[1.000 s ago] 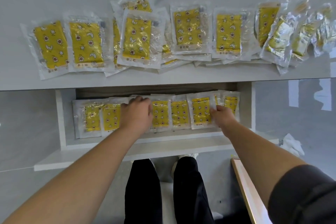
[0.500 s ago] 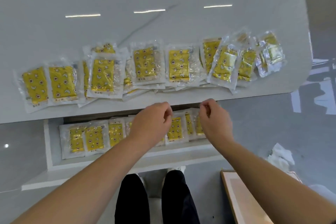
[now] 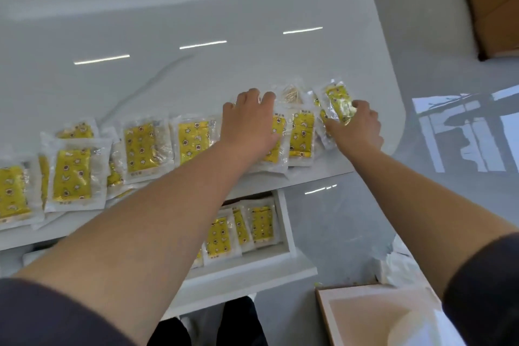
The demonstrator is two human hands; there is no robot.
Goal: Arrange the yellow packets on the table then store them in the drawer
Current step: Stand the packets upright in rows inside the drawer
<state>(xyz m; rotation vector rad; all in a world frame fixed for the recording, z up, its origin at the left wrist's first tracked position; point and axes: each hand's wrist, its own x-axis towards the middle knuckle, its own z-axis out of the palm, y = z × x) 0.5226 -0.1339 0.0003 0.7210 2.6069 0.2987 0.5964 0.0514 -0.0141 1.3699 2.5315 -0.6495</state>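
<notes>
left hand (image 3: 250,123): lies palm down on the right end of the row, with its fingers curled over the far edge of the packets beneath it.
right hand (image 3: 358,128): at 3 o'clock of the left hand, near the table's rounded corner. it pinches one raised packet (image 3: 338,104), which stands tilted off the surface.
yellow packets (image 3: 140,146): the row runs from your hands toward 8 o'clock along the near edge of the table (image 3: 252,64). packets overlap, and some lie on top of others.
drawer (image 3: 288,229): open at 6 o'clock of the left hand, below the table edge. stored packets (image 3: 261,223) lie side by side at its right end. your left forearm hides the rest.
step in hand: judged to be gathering the next batch from the right end of the row. storing is partly done, with most of the row still on the table.
next move: square the loose packets into one stack, secure it with both hands, then carry it toward 6 o'clock into the drawer.
caution: the glossy wrappers look likely to slide apart, so keep the stack level.
</notes>
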